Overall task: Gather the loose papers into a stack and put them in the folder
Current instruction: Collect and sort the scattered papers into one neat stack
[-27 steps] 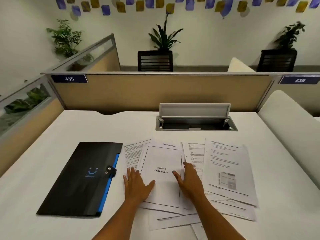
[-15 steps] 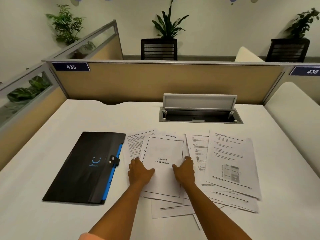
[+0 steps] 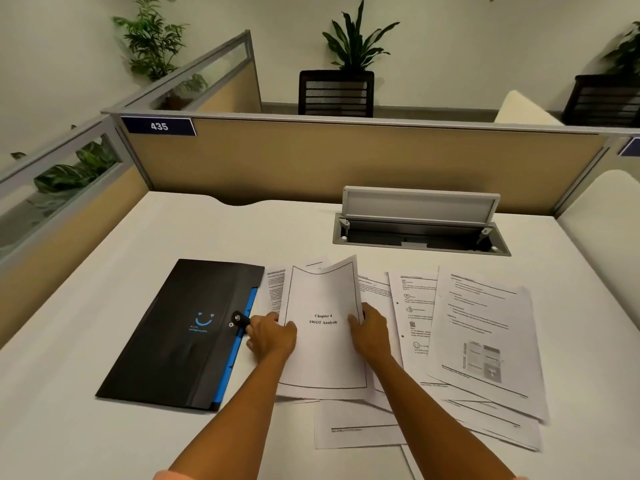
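Now we have both hands on the sheet headed "Chapter 4 SWOT Analysis" [image 3: 323,337], which sits at the left end of the loose papers [image 3: 485,341] on the white table [image 3: 104,427]. Our left hand [image 3: 272,336] grips the sheet's left edge, thumb on top and fingers curled beside and under it. Our right hand [image 3: 370,332] pinches the right edge the same way, thumb lying on the printed face. The far end of the sheet curls up off the pile, its far right corner raised highest, while its near end rests on the pages beneath.

The other papers fan out to the right and toward us in an uneven, overlapping spread. One page with a small grey figure [image 3: 483,365] lies on top at the right. Another, with round icons down its left margin, lies between that page and our right hand. A few more sheets poke out from under the pile at the near side.

The black folder [image 3: 180,334] lies flat just left of the papers, closed, tilted so its far end leans right. It has a blue smile mark on the cover and a blue strip along its right edge. Its clasp tab [image 3: 239,320] is right beside our left knuckles; we cannot tell whether they touch.

Farther back, a grey cable hatch [image 3: 420,233] stands open in the table.
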Tool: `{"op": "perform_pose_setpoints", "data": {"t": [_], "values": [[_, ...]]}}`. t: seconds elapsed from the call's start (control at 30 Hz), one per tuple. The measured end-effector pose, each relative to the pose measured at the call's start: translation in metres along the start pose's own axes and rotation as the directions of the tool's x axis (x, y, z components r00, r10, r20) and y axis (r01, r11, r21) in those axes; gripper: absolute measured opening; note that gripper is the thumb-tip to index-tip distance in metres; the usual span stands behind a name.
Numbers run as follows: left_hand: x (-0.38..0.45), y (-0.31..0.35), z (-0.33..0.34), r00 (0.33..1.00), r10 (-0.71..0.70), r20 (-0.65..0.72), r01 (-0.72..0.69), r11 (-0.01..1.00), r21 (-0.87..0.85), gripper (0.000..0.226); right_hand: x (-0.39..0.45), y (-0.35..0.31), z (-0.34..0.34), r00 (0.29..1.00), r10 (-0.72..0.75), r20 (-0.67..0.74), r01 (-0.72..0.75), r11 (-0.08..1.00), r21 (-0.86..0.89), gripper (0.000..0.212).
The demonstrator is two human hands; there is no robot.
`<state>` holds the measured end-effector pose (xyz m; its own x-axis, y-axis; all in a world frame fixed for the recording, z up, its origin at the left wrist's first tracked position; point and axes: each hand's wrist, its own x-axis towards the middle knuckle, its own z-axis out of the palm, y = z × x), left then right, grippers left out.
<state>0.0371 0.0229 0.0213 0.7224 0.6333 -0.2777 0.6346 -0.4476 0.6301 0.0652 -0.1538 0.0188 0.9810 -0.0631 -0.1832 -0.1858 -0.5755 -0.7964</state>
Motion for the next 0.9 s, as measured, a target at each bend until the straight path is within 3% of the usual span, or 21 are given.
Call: {"op": "perform_pose_setpoints", "data": {"t": [0.1,0.17,0.27,0.43,0.5,0.7,0.8,0.9], "values": [[0.008,0.000,-0.001,0.996,-0.078,-0.036,0.078,0.997,0.005,0.029,0.014,-0.009,0.006,1.000,-0.015,0.026,0.018,0.995,-0.103,0.044],[0.012,-0.001,0.000,0.991,-0.125,-0.054,0.117,0.984,-0.131,0.020,0.020,-0.012,0.009,0.999,0.009,0.044,-0.002,0.990,-0.142,0.049],[0.017,-0.002,-0.003,0.984,-0.177,-0.035,0.156,0.931,-0.329,0.011,0.027,-0.014,0.011,0.995,0.071,0.065,-0.068,0.996,-0.058,0.054],[0.019,-0.005,-0.006,0.983,-0.143,0.111,0.177,0.894,-0.412,0.011,0.033,-0.014,0.005,0.986,0.154,0.064,-0.157,0.987,0.046,0.071],[0.016,-0.002,-0.006,0.982,-0.130,0.134,0.176,0.885,-0.431,0.009,0.036,-0.011,0.002,0.980,0.164,0.113,-0.171,0.984,0.056,0.066],[0.004,0.010,-0.010,0.972,-0.135,0.190,0.222,0.789,-0.573,0.040,0.033,-0.004,-0.020,0.984,0.000,0.178,-0.040,0.974,0.223,0.048],[0.000,0.019,-0.019,0.964,-0.047,0.263,0.219,0.702,-0.678,0.057,0.028,-0.004,-0.039,0.980,-0.102,0.170,0.054,0.962,0.267,0.041],[-0.006,0.035,-0.031,0.957,0.093,0.274,0.128,0.712,-0.690,0.048,0.023,-0.005,-0.051,0.970,-0.185,0.156,0.132,0.946,0.297,0.041]]}}
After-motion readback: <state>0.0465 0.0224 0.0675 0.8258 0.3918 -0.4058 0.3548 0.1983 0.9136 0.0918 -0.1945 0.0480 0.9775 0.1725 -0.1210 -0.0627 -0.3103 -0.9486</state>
